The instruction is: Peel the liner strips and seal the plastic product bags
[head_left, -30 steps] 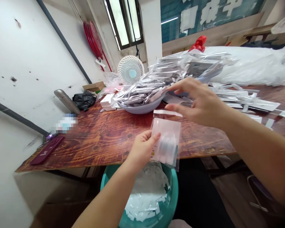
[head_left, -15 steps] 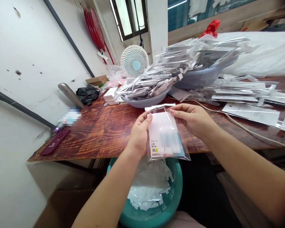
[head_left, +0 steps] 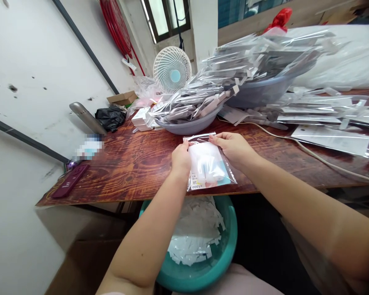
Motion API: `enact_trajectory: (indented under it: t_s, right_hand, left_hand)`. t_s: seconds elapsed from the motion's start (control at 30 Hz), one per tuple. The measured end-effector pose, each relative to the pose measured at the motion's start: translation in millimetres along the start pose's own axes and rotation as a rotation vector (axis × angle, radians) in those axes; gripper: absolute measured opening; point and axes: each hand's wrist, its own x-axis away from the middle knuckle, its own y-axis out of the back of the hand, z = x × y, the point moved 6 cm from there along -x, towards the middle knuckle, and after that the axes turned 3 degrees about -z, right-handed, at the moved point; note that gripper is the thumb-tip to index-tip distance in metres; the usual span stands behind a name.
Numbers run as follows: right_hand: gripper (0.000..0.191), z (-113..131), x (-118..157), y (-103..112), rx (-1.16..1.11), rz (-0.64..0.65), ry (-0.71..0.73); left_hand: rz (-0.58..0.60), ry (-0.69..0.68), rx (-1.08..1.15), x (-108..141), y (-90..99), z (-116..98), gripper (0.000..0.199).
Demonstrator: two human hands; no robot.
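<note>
A clear plastic bag [head_left: 206, 164] with a printed white and light-blue card inside is held over the table's front edge. My left hand [head_left: 181, 158] pinches its upper left corner, thumb on top. At the upper right, my right hand [head_left: 232, 148] grips the same bag between thumb and fingers. Glare on the plastic hides part of the contents. Below the table edge stands a teal basin [head_left: 229, 246] holding many white paper strips [head_left: 192, 237], partly covered by my left forearm.
Behind the bag, a grey basin [head_left: 187, 128] and a second basin [head_left: 261, 93] are heaped with bagged items. More bagged items [head_left: 329, 137] and a cable [head_left: 313, 162] lie to the right. A fan [head_left: 172, 70], a black bag [head_left: 110, 118] and a maroon phone [head_left: 70, 181] are leftward.
Both hands and the bag have moved slightly up and away, more over the tabletop. The white band along the bag's top edge no longer shows; that edge now looks clear and shiny.
</note>
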Motion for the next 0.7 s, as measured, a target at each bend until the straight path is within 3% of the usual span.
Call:
enact_trajectory:
  t_s: [0.13, 0.23, 0.3, 0.4, 0.53, 0.6, 0.7]
  right_hand:
    - [0.026, -7.1, -4.1, -1.2, -0.022, 0.026, -0.103]
    - [0.021, -6.3, -7.7, -1.9, -0.045, 0.073, -0.185]
    - [0.019, 2.4, -11.5, -2.3, -0.047, 0.129, -0.166]
    - [0.023, 31.2, -13.3, 1.1, 0.036, 0.206, 0.099]
    - [0.016, 59.0, 12.8, 13.3, 0.273, 0.253, 0.574]
    - [0.011, 50.4, 31.7, 20.3, 0.334, 0.308, 0.620]
    - [0.010, 22.8, 59.5, 32.8, 0.371, 0.341, 0.550]
  left_hand:
    - [-0.001, -0.050, -0.025, -4.3, -0.1, -3.1, 0.028]
    - [0.071, -0.040, 0.060, -7.8, -2.7, -4.2, 0.025]
    - [0.140, -0.077, 0.123, -10.0, -3.1, -12.7, 0.025]
    - [0.240, -0.208, 0.092, -7.6, 2.0, -37.8, 0.025]
    - [0.374, -0.458, -0.237, 17.9, 17.0, -65.4, 0.019]
    - [0.445, -0.505, -0.362, 36.2, 27.0, -62.2, 0.014]
    - [0.535, -0.476, -0.420, 62.5, 43.2, -39.4, 0.008]
